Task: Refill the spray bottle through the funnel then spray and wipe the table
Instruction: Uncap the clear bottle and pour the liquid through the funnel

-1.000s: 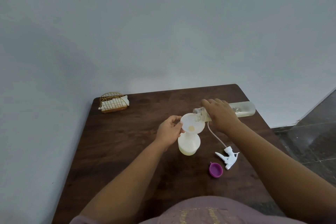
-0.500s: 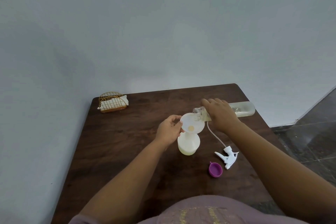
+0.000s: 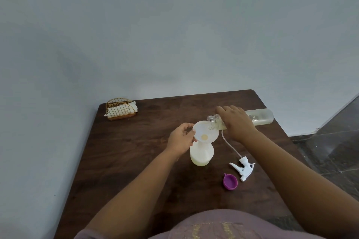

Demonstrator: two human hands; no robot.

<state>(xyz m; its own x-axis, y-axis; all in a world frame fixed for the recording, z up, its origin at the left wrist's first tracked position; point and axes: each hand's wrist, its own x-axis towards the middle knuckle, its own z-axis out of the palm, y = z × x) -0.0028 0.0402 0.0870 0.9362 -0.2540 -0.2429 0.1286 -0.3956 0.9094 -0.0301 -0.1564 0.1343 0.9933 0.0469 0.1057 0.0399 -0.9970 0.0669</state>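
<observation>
A white spray bottle point(image 3: 202, 154) stands on the dark wooden table point(image 3: 136, 151) with a white funnel point(image 3: 205, 131) in its neck. My left hand point(image 3: 180, 139) pinches the funnel's left rim. My right hand point(image 3: 236, 122) grips a clear refill bottle point(image 3: 260, 117), tipped almost level, its open mouth over the funnel's right edge. Pale yellow liquid shows in the funnel's throat and in the spray bottle. The white trigger sprayer head point(image 3: 243, 168) with its dip tube lies on the table to the right.
A purple cap point(image 3: 230, 181) lies near the trigger head. A gold wire holder with white napkins point(image 3: 120, 109) sits at the table's far left corner. A grey wall stands behind the table, and dark floor shows at the right.
</observation>
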